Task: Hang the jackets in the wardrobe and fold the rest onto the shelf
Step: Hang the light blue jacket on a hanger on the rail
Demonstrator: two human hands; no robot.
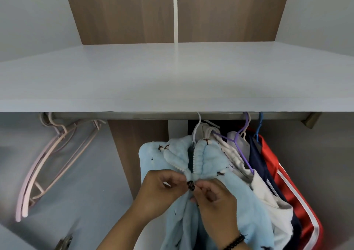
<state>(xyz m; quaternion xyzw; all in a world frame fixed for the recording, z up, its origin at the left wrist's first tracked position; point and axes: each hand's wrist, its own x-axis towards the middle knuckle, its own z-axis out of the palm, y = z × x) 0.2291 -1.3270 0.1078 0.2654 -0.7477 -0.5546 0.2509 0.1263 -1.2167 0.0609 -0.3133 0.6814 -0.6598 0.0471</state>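
Both hands, left (pixel 161 189) and right (pixel 214 198), pinch the fluffy pale-blue fleece jacket (pixel 203 163) at its toothed zip; it hangs beneath the smooth grey shelf (pixel 172 77).

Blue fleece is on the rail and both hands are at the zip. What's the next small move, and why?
Probably pull the zip up a little further. The light blue jacket already hangs from its white hanger on the rail, and the left hand and right hand pinch the fabric at the zip pull; above it the collar gapes open.
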